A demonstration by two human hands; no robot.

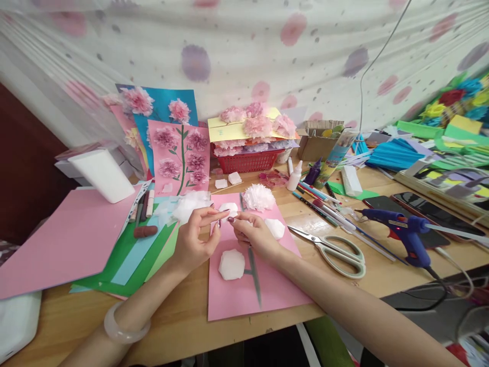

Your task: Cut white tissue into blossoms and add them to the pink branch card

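Observation:
Both hands meet above a pink sheet of card (229,303) lying on the table. My left hand (196,237) and my right hand (255,234) are closed in pinches at the edge of a small piece of white tissue paper (228,208); the fingers partly cover it. A grey-green stem (255,285) is painted on the card. On the card are a fluffy white tissue flower (259,197), a flat white tissue stack (232,264) at the lower left and another stack (275,229) beside my right hand. Loose white tissue (191,204) lies behind my left hand.
Scissors (336,250) and a blue glue gun (408,229) lie at right, with pens (317,209) and a white glue bottle (294,176) behind. A red basket (248,162) and a finished flower card (181,158) stand at the back. Coloured paper (69,234) lies left.

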